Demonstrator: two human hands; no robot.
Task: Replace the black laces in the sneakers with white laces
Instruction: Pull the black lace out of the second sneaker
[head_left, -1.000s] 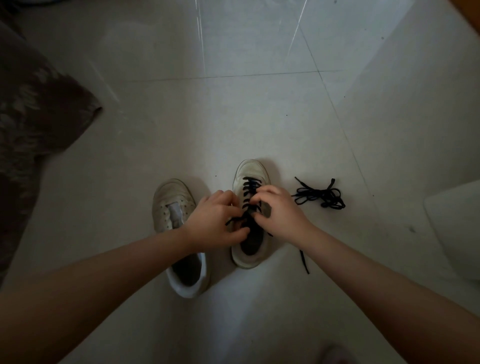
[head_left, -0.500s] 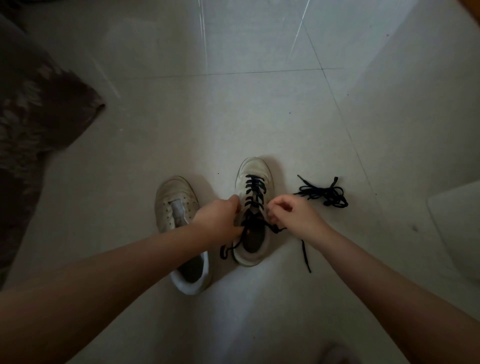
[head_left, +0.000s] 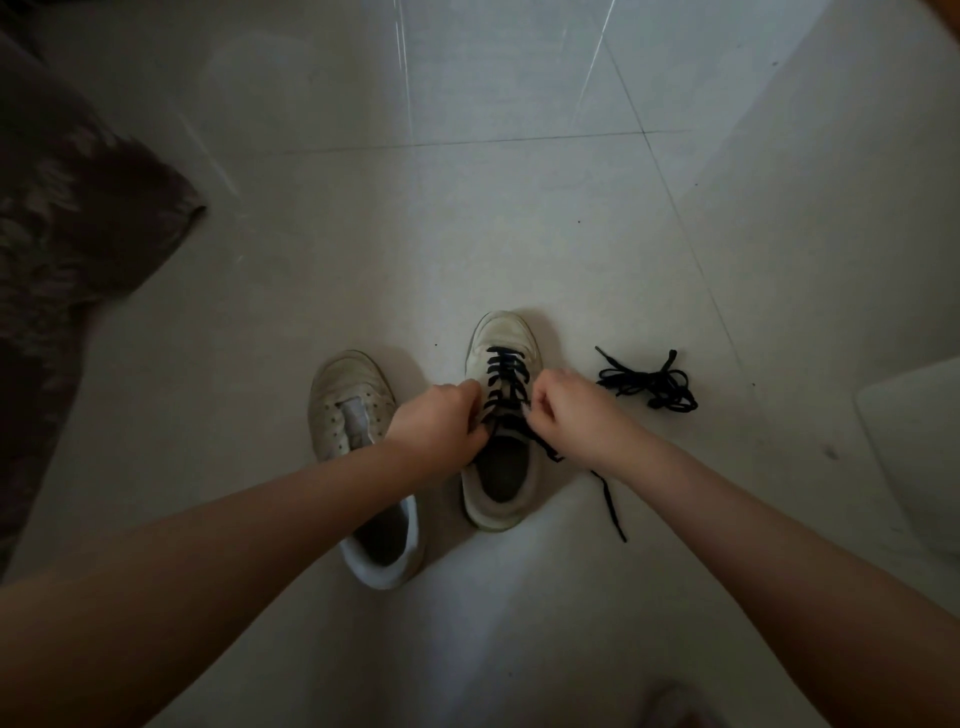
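On pale floor tiles (head_left: 519, 218), left hand (head_left: 436, 423) and right hand (head_left: 574, 415) (fingers curled) pinch the sneaker's (head_left: 501, 426) black lace (head_left: 506, 379)

Two bare forearms are seen, reaching in from the lower corners of the view. No sleeve is worn on either as far as the frame edge. The left hand (head_left: 434, 423) and the right hand (head_left: 574, 415) are uncovered, with short fingers (head_left: 540, 387). The arms are shown smooth and rounded, dimly lit, broadening toward the frame edge.
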